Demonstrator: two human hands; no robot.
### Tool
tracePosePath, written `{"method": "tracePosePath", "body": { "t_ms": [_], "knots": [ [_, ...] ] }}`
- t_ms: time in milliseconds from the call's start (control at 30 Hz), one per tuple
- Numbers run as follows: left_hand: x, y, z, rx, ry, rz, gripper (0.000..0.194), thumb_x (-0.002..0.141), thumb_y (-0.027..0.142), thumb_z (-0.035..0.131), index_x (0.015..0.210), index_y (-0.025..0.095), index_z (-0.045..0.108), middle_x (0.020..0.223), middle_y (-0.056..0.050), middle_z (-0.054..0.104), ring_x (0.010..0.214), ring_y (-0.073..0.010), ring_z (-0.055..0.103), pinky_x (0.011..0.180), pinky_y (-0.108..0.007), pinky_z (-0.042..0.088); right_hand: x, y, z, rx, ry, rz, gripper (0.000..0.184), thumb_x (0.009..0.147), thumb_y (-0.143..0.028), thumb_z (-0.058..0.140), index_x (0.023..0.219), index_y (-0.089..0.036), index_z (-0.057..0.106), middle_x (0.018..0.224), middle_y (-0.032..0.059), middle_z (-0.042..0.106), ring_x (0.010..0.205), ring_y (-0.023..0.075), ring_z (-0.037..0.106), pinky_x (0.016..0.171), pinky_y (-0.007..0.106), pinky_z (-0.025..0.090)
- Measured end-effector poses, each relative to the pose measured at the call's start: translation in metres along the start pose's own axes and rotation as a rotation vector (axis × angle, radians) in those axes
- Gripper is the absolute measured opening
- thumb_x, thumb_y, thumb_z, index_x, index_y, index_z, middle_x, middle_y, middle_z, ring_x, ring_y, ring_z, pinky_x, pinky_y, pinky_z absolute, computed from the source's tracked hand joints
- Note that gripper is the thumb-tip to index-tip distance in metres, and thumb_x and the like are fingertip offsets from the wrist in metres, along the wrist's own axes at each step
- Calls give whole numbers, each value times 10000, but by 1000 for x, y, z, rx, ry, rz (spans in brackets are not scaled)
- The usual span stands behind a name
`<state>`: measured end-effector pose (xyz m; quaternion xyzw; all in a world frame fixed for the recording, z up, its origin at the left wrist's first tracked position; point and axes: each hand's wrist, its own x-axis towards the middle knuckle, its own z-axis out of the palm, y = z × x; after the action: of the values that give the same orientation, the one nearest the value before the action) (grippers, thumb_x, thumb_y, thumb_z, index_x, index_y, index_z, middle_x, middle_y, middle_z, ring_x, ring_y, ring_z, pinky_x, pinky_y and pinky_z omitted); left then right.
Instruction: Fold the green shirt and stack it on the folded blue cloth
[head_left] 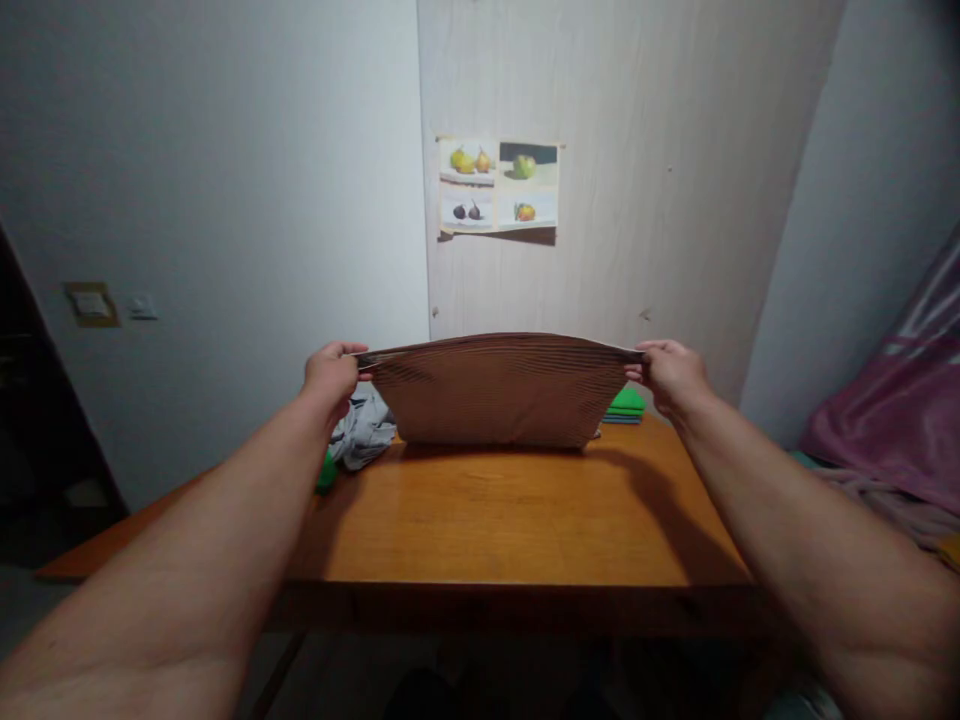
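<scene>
A brown striped cloth [491, 395] hangs stretched between both my hands above a wooden table [495, 525]. My left hand [330, 375] pinches its upper left corner with closed fingers. My right hand [671, 372] pinches the upper right corner the same way. The cloth's lower edge rests on the tabletop near the far side.
A crumpled grey garment [365, 430] lies at the table's far left with something green [326, 472] beside it. Folded green and blue cloths [625, 405] are stacked at the far right. A fruit picture [499, 187] hangs on the wall. Purple bedding [892, 420] lies to the right.
</scene>
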<state>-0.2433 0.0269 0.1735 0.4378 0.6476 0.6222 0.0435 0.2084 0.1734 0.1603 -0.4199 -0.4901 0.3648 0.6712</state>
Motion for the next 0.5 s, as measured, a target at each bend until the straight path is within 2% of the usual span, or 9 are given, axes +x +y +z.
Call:
{"method": "tracePosePath", "body": {
  "t_ms": [67,133,233,400,500],
  "knots": [
    [5,8,-1,-22,17,38,438,736,179,501,1142,80,633,925,-78,692,657,-101,602,538,-187,371,5,-4,-4,28,22,-60,144,768,-41,564,839,-160,602,610,6,629,477,93,619,443,154,511],
    [-1,1,-3,-23,20,24,462,702,163,516,1137,104,660,810,-55,676,594,-111,590,498,-185,345,-3,6,-15,-1,-13,-53,159,753,-31,554,829,-155,617,620,21,647,474,102,627,432,161,506],
    [-20,-27,-7,-16,-23,-30,439,650,175,537,1054,139,701,686,-25,647,535,-127,569,460,-188,342,-25,32,-37,-71,-48,2,162,735,-47,571,829,-159,642,624,24,659,478,109,633,422,164,492],
    [-68,-75,-13,4,-152,-105,358,619,261,551,925,157,704,717,-23,690,559,-139,591,516,-217,444,-66,75,-70,-170,-107,133,145,733,-111,597,847,-176,658,585,8,650,477,121,632,418,173,471],
    [-102,-97,-15,71,-205,-142,312,607,296,549,853,165,689,669,-13,677,572,-149,595,537,-226,452,-90,100,-85,-248,-182,203,129,729,-166,618,853,-178,653,582,10,657,459,123,607,420,192,466]
  ]
}}
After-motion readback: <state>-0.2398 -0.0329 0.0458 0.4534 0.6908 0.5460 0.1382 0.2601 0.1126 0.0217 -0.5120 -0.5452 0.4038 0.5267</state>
